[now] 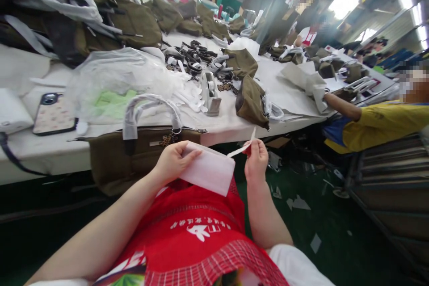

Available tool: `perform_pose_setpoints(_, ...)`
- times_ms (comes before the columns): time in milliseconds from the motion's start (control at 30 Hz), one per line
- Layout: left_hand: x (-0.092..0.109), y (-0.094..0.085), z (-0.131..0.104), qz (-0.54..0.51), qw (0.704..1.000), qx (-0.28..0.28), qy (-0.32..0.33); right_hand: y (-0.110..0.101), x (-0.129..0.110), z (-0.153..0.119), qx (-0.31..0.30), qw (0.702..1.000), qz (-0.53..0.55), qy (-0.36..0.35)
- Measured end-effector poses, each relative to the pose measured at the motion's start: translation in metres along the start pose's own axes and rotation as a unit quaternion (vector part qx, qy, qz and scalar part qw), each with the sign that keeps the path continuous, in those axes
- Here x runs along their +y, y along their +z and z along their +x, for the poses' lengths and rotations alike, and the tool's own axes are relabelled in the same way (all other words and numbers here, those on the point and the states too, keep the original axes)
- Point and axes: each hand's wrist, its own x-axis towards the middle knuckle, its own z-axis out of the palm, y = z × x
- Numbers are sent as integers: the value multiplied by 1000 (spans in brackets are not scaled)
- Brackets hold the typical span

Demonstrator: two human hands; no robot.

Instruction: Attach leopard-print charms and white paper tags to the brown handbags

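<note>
My left hand (171, 161) is closed on a folded white sheet (212, 170), thumb on top, held in front of my red apron. From the sheet's upper right corner a narrow white strip (237, 150) runs to my right hand (256, 159), whose fingers pinch it together. The strip's free end sticks up past those fingertips. Just beyond my left hand, an olive handbag (110, 156) hangs over the table's front edge. Clear plastic wraps its handle (157, 98), and a small leopard-patterned charm (166, 140) dangles by the zip.
On the white table (224, 132) lie a tape dispenser (211, 94), a small olive pouch (250, 100), clear plastic bags (120, 80), a phone (55, 114) and dark straps (196, 57). Olive bags (134, 22) pile up at the left. A co-worker in yellow (385, 125) works at the right.
</note>
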Motion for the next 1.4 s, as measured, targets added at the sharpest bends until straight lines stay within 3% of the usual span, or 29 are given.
perform_pose_setpoints(100,-11,-10,-4,0,1000,22,1,-32,18,24,75,995,-58,0)
perform_pose_setpoints(200,-21,-19,-9,-1,999,38,-3,-65,32,43,141,970,-196,4)
perform_pose_setpoints(300,-26,-25,-14,-22,999,40,-16,-77,32,45,117,928,-352,-37)
perform_pose_setpoints(367,-25,-25,-16,-34,999,32,-22,-66,21,33,46,927,-362,-84)
perform_pose_setpoints(500,-18,-20,-19,-40,999,4,-16,-18,-16,-12,-148,959,-213,-110)
perform_pose_setpoints(600,-17,-15,-21,-35,999,7,-16,11,-36,-41,-314,922,-199,-103)
perform_pose_setpoints(700,-22,-17,-24,-21,999,23,-27,23,-41,-50,-391,889,-223,-83)
perform_pose_setpoints(800,-26,-28,-25,-29,998,46,-18,25,-43,-49,-412,884,-204,-82)
perform_pose_setpoints(900,-25,-45,-25,-89,994,56,-36,22,-50,-49,-405,885,-170,-154)
perform_pose_setpoints(1067,-16,-53,-28,-210,958,-91,-174,23,-58,-55,-437,857,-158,-221)
perform_pose_setpoints(1133,-15,-48,-29,-223,951,-112,-183,25,-56,-58,-440,855,-155,-228)
perform_pose_setpoints(1267,-19,-45,-36,-304,932,-89,-176,27,-50,-60,-426,863,-152,-226)
perform_pose_setpoints(1400,-17,-51,-50,-405,890,-155,-143,29,-52,-60,-397,884,-151,-198)
